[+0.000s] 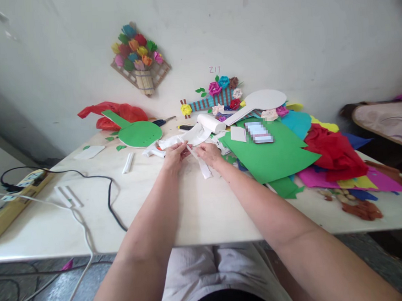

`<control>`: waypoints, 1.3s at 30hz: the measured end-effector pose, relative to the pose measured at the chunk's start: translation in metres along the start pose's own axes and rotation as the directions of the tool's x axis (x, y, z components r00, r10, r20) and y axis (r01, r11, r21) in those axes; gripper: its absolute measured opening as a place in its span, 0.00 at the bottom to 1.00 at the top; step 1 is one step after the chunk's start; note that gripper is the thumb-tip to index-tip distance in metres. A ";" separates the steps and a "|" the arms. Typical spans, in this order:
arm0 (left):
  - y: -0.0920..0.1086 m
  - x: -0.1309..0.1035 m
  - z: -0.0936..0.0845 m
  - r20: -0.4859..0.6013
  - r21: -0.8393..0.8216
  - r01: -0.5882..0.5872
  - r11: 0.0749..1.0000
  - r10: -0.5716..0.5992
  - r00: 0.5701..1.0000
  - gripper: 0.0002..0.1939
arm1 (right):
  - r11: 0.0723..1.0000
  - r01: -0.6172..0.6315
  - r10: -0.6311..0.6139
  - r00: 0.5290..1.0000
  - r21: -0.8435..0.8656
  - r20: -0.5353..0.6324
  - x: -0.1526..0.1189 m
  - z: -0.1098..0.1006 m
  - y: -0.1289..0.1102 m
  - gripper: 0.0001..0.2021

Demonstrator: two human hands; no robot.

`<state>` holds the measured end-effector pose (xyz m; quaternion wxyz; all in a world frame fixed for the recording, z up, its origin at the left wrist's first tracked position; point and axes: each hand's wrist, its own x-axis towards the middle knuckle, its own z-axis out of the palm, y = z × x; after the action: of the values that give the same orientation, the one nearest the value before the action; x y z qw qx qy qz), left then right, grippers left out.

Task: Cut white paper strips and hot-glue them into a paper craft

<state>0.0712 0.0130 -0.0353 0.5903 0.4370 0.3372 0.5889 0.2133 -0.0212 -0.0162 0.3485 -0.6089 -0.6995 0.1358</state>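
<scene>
At the middle of the table, my left hand [175, 156] pinches the upper end of a narrow white paper strip [205, 169]. My right hand [207, 154] is closed on the same strip just to the right, and the loose lower end hangs toward me. Behind both hands lies crumpled white crepe paper [193, 135], with a white roll [211, 123] at its back end. A white tool that looks like a glue gun [153, 151] lies left of my left hand. My right hand's fingertips are partly hidden.
Green card sheets [273, 157], a phone [259, 132] and coloured paper [339, 154] cover the right side. A green paddle-shaped card [139, 134], red crepe paper [123, 114] and scissors [164, 121] lie at the back left. A power strip [15, 204] and a black cable [110, 198] are at left.
</scene>
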 end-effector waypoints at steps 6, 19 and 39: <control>0.000 -0.004 0.003 0.075 0.057 -0.015 0.998 0.011 0.997 0.17 | 0.998 0.048 -0.049 0.999 0.040 0.020 0.000 0.003 0.000 0.14; 0.001 -0.004 0.007 -0.047 0.115 -0.047 0.992 0.052 0.998 0.17 | 0.897 -0.095 0.044 0.991 0.431 0.129 0.003 0.007 0.002 0.09; -0.004 0.002 0.007 0.090 0.589 -0.264 0.764 0.263 0.961 0.06 | 0.893 -0.083 0.066 0.996 0.442 0.055 0.006 0.009 0.009 0.11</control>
<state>0.0799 0.0147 -0.0360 0.3351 0.6436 0.4393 0.5297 0.2139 -0.0117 -0.0260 0.4593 -0.5370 -0.6327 0.3167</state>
